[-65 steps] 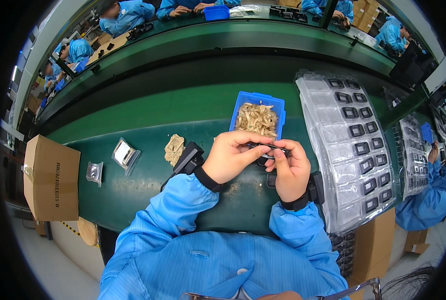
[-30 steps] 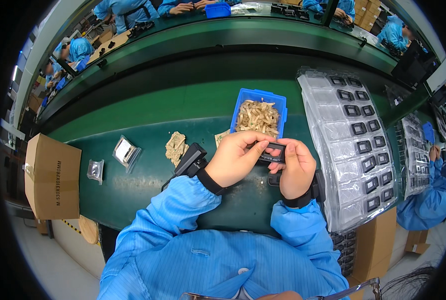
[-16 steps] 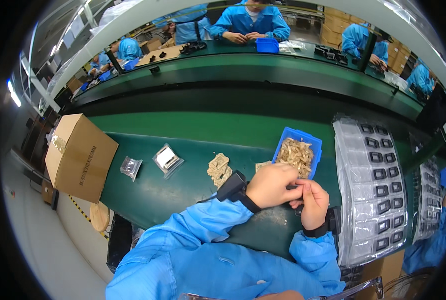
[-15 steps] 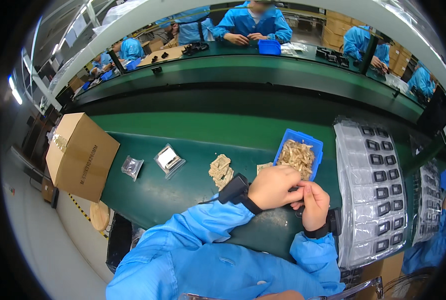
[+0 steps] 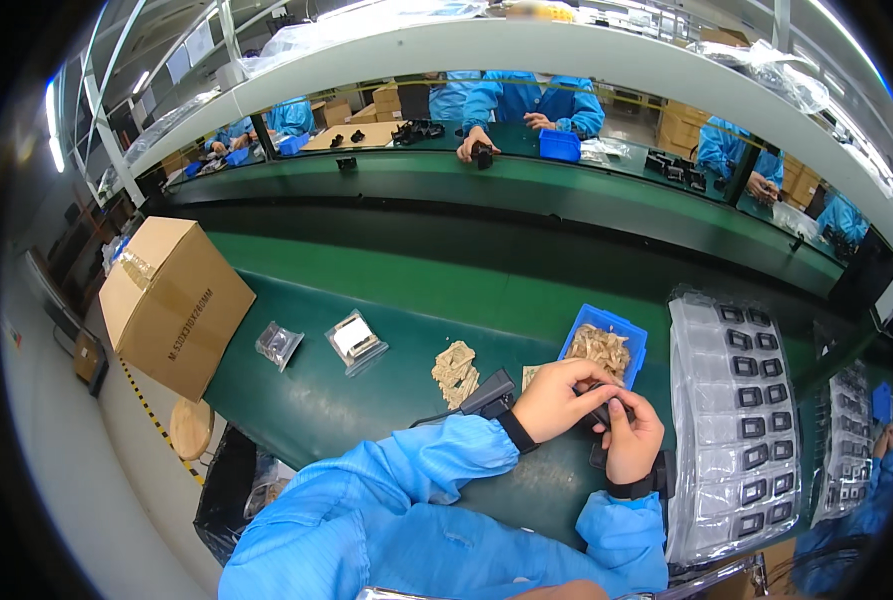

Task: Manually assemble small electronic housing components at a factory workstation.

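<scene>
My left hand (image 5: 554, 400) and my right hand (image 5: 631, 438) meet over the green bench, in front of a blue bin (image 5: 640, 352). Between their closed fingertips is a small black part (image 5: 598, 396), mostly covered by the fingers. Inside the bin lies a heap of tan, strip-like pieces (image 5: 598, 347). Just left of the hands rests a pile of flat beige pieces (image 5: 454, 374). One more beige piece (image 5: 530, 375) lies beside the bin, partly hidden by my left hand. Each wrist wears a black band.
On the right stands a clear plastic tray (image 5: 701, 440) with rows of black frame-shaped parts. Two clear bags (image 5: 356, 340) lie on the bench's left, near a cardboard box (image 5: 181, 310). Co-workers in blue sit beyond a raised green ledge (image 5: 446, 225).
The view has tilted up, so the bench sits lower in the picture. The black part now shows between my fingers. Across the ledge, a co-worker's hand has moved onto a black object.
</scene>
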Demonstrator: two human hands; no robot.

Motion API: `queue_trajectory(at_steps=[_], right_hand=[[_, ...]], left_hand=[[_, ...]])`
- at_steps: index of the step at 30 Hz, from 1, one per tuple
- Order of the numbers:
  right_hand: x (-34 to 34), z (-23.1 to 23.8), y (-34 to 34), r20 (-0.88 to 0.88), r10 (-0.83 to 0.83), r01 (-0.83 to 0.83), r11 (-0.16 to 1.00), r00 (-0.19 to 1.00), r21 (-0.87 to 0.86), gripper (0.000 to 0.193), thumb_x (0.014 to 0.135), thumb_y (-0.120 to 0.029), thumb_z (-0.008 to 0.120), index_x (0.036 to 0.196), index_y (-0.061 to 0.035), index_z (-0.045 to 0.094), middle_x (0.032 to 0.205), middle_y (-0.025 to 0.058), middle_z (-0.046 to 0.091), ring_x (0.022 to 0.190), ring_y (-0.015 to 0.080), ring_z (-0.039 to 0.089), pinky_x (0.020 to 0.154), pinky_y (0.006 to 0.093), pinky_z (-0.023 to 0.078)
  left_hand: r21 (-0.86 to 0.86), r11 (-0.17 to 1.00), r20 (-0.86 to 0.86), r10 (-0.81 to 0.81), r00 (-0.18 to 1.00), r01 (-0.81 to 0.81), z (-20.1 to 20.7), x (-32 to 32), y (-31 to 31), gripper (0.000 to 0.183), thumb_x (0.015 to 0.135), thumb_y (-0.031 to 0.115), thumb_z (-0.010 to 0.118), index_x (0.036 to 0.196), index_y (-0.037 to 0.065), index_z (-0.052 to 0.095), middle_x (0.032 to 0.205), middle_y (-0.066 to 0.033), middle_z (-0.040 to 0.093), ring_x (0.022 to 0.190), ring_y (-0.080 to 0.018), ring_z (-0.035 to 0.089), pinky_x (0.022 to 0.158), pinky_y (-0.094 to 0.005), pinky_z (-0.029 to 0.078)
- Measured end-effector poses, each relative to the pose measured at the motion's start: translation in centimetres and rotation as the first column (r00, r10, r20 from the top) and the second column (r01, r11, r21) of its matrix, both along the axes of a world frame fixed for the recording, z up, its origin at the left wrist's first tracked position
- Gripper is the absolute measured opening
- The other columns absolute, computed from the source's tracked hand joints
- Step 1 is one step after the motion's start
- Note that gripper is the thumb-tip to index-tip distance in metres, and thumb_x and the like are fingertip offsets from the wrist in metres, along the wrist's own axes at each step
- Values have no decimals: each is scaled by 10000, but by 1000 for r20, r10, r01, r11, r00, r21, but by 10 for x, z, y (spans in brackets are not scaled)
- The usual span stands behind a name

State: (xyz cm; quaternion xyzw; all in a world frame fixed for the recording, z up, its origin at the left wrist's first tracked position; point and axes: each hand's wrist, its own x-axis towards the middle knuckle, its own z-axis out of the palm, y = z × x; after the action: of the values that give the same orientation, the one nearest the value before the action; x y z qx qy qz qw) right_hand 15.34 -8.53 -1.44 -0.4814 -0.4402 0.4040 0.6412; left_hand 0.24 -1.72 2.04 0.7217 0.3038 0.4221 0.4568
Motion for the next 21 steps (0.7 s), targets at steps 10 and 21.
queue_trajectory(at_steps=[10, 21], right_hand=[[2, -6, 2, -195, -43, 48, 999, 980, 21, 229, 985, -50, 610, 1206, 7, 593, 1013, 129, 715, 810, 161, 706, 610, 213, 549], [7, -12, 2, -13, 131, -127, 974, 991, 187, 466, 962, 82, 558, 1422, 66, 489, 1368, 177, 575, 1173, 206, 615, 1010, 329, 515]], left_hand=[[-270, 960, 231, -6, 973, 70, -5, 4, 1, 118, 925, 84, 713, 1011, 3, 707, 1025, -77, 712, 923, -132, 698, 813, -272, 568], [638, 753, -100, 290, 952, -162, 0, 1, -7, 182, 810, 154, 761, 963, 71, 704, 1100, -81, 605, 1019, -281, 611, 826, -385, 533]])
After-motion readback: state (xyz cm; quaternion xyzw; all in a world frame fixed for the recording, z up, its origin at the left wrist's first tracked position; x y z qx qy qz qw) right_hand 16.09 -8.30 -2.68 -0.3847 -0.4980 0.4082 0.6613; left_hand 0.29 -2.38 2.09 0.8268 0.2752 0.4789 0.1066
